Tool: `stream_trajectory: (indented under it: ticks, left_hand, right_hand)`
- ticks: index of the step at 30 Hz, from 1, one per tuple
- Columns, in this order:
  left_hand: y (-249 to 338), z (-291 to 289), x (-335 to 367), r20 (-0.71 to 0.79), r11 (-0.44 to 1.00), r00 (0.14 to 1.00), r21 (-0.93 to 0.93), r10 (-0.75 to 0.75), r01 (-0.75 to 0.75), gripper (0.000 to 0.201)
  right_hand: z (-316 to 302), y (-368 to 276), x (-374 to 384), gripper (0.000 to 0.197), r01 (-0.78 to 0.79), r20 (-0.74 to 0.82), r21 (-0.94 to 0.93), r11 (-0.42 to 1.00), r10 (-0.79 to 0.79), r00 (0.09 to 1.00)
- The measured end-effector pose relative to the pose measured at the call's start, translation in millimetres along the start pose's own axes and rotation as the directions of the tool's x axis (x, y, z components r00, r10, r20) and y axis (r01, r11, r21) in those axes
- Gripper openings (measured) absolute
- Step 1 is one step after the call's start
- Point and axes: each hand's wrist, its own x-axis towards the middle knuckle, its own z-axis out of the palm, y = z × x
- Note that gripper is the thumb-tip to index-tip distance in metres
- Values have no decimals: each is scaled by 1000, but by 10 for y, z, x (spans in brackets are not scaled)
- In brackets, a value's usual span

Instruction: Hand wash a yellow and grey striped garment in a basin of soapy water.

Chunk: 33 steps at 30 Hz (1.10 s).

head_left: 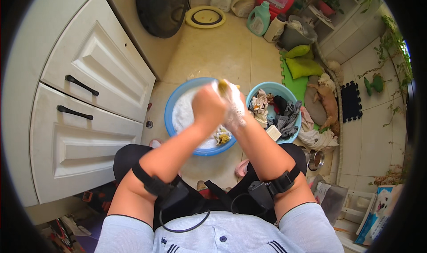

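Both left hand (207,109) and right hand (235,105) grip a sudsy olive cloth (223,88) over the blue basin (207,152) around 1 o'clock, mid-scrub I'd guess, so probably needs a dunk next.

A pale blue knitted short-sleeved shirt (249,226), its cuffs thinly edged in dark, bears one round dark button (223,239), a small dark emblem (164,241) at lower left and dark stripes (276,247). Black straps (283,182) carry boxy black modules (261,194) with thin black cables (183,231); black trousers (129,161) cover the legs.
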Motion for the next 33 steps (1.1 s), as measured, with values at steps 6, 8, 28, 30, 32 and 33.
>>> stream_trajectory:
  ticks: [6, 8, 28, 30, 32, 33]
  left_hand:
    - [-32, -77, 19, 133, 946, 940, -39, -314, 321, 34]
    - [74, 8, -104, 148, 975, 964, 34, -222, 219, 34]
    - [-150, 26, -18, 139, 944, 935, -3, -325, 329, 32]
    - [-317, -137, 122, 155, 878, 865, 56, -478, 475, 32]
    - [-381, -171, 191, 153, 889, 882, -40, -445, 456, 32]
    - [-401, -150, 212, 150, 891, 897, -129, -416, 435, 32]
  right_hand:
    - [-90, 94, 29, 23, 39, -32, -86, 996, -42, 999]
    - [-390, 103, 214, 23, -39, 56, 55, 998, 36, 998]
    - [-269, 233, 232, 28, 24, 8, -34, 999, -24, 1000]
    - [69, 200, -25, 28, -157, -149, -120, 980, 139, 979]
    - [7, 148, -82, 26, -179, 36, -135, 975, 185, 982]
    - [-8, 144, -68, 26, -161, 88, -62, 985, 167, 982]
